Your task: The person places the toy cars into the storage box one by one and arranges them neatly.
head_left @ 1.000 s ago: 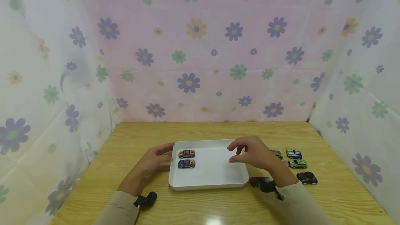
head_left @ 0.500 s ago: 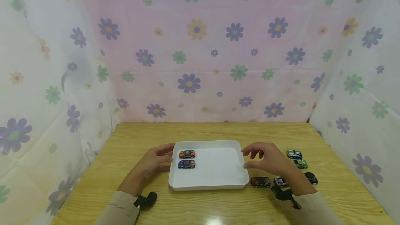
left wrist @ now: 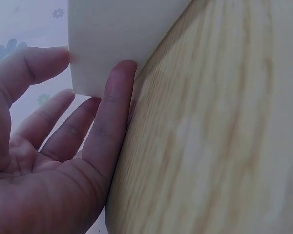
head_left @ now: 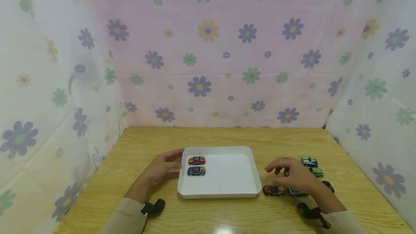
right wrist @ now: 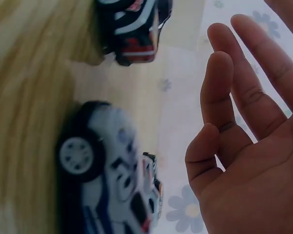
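A white tray stands on the table, with a red toy car and a blue toy car side by side at its left end. My left hand rests against the tray's left wall; in the left wrist view its fingertips touch the wall. Over the toy cars to the right of the tray hovers my right hand, holding nothing. Nearest to it are a dark red toy car and a white-and-black toy car. The right wrist view has a white toy car below loosely bent fingers.
Further right lie a white-and-blue toy car, a green toy car and a black one. Another is partly hidden behind my right hand. Flowered cloth walls in the wooden table at the back and sides.
My right hand has moved right, from above the tray's right end to over the toy cars. The left hand stays at the tray. The view has shifted slightly.
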Demonstrator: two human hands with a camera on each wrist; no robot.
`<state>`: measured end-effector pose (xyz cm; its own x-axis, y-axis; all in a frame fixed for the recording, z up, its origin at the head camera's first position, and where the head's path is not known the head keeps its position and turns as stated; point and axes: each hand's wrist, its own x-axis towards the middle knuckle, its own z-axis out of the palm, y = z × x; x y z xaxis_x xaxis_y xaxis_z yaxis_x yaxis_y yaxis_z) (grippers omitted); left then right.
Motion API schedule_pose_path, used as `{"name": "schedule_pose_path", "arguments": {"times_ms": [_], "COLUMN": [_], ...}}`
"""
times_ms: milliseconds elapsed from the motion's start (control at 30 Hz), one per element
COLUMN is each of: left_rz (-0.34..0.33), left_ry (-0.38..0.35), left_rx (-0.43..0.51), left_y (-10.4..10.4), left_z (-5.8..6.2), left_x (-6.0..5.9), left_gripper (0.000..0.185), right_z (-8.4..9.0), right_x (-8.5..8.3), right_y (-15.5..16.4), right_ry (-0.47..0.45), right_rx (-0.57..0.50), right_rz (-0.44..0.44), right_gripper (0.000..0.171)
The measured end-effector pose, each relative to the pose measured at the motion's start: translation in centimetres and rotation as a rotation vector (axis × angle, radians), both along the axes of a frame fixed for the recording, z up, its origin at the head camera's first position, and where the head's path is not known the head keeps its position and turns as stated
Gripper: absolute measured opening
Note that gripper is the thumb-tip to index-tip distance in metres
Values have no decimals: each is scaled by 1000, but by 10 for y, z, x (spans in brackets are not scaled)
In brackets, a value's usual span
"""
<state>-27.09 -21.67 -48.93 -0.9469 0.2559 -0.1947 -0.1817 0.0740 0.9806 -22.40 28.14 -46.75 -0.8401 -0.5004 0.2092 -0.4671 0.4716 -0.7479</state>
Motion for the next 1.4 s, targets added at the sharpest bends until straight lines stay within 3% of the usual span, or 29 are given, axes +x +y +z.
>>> {"name": "schedule_pose_path", "arguments": {"times_ms": [633,867,1167,1400], "left_rz": [32,20,2,-13], "left_ry": [-12,-6,-2,3], "left_rx": [-34,-28,-17,-16], "left_y": [0,-1,-3,-2], "left_z": [-2,-3,-4,-2], "left_x": [0,0,-2,-1], "left_gripper": [58,57,59,60], "right_z": [-9,-12,-9,-11], "right_x": [1,-1,-1,-2], "right_y": [11,16,18,18], "right_ry": [-43,13,115,105], "right_rx": [75,76,210,232], "right_rz": [104,156,85,61], "right_gripper": [33,32,28,25]}}
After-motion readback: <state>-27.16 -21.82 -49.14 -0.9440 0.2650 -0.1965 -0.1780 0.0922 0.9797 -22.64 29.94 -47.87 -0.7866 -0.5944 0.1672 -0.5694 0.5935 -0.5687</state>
